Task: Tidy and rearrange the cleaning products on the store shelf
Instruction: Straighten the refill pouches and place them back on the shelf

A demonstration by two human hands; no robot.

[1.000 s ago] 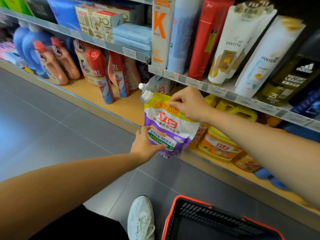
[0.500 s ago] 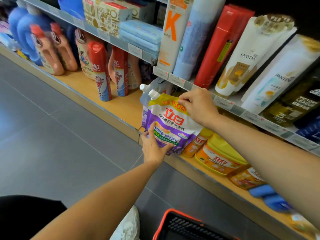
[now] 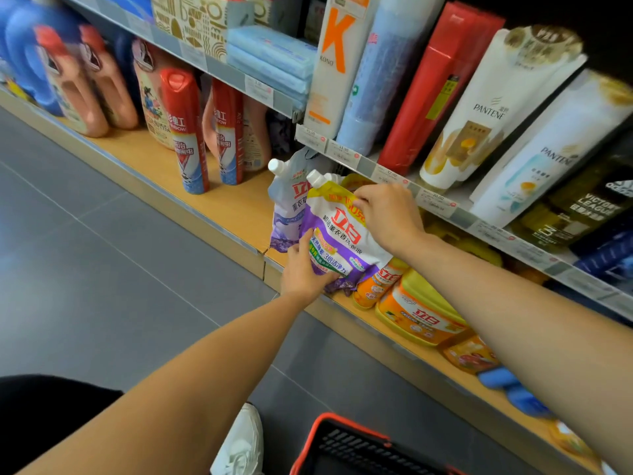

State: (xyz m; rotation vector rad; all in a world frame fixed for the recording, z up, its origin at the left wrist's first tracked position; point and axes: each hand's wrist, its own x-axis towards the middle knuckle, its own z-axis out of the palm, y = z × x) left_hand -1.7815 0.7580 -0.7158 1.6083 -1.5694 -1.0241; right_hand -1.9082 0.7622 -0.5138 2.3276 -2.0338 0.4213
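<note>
The purple detergent pouch point(image 3: 337, 234) stands at the wooden shelf's point(image 3: 236, 207) front edge, just beside a second pouch point(image 3: 287, 207). The right hand point(image 3: 388, 216) pinches its top; the left hand point(image 3: 305, 272) grips its lower edge (fingers apparently underneath). Both arms reach forward over grey floor point(image 3: 102, 252).

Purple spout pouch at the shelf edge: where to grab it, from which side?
Pinch the flat top seam of the purple pouch right of its spout, coming from the aisle; the upper shelf crowds it above. Body looks soft, so cup the lower edge too, as the right grip and left grip do.
</note>
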